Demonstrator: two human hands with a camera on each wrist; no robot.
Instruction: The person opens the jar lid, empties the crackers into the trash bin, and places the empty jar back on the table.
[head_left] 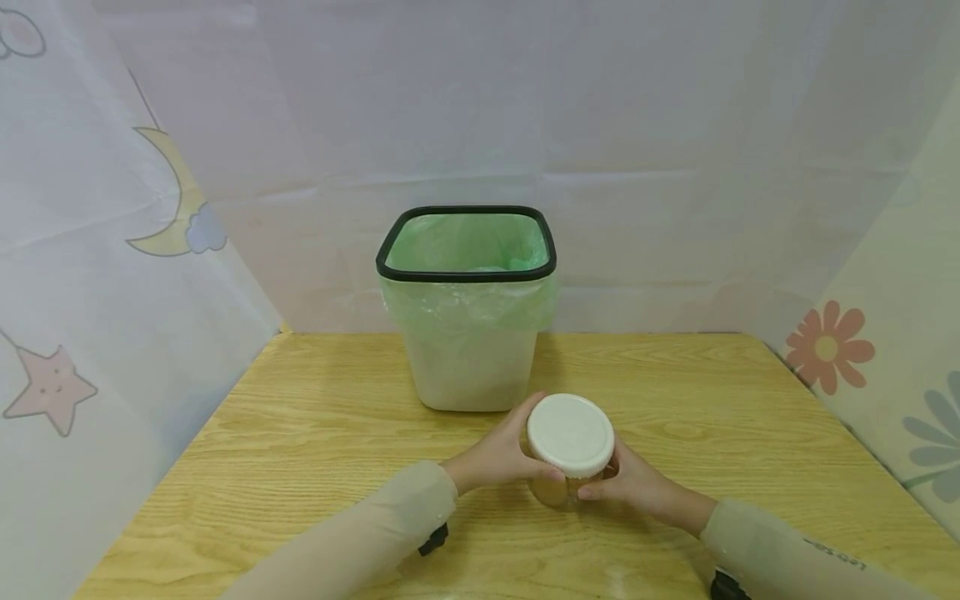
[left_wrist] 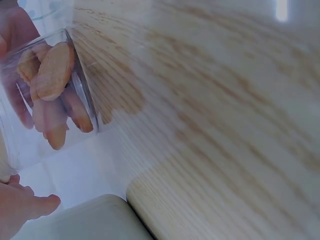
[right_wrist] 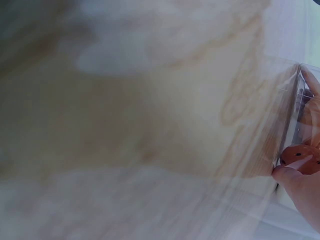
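A clear jar [head_left: 552, 492] with a round white lid [head_left: 571, 433] is held between both hands near the middle of the table. Through its wall in the left wrist view, several brown biscuits [left_wrist: 56, 70] show. My left hand [head_left: 502, 450] grips the jar from the left, close under the lid's rim, its thumb in front. From the right, my right hand [head_left: 637, 483] holds the jar lower down, thumb on the near side. Its other fingers are mostly hidden behind the jar. Whether the jar's base touches the table, I cannot tell.
Just behind the jar stands a pale bin [head_left: 472, 367] with a black rim [head_left: 467, 277] and a green bag liner [head_left: 450, 242]. The wooden table [head_left: 315, 417] is bordered by hanging cloth [head_left: 637, 167] at the back and both sides.
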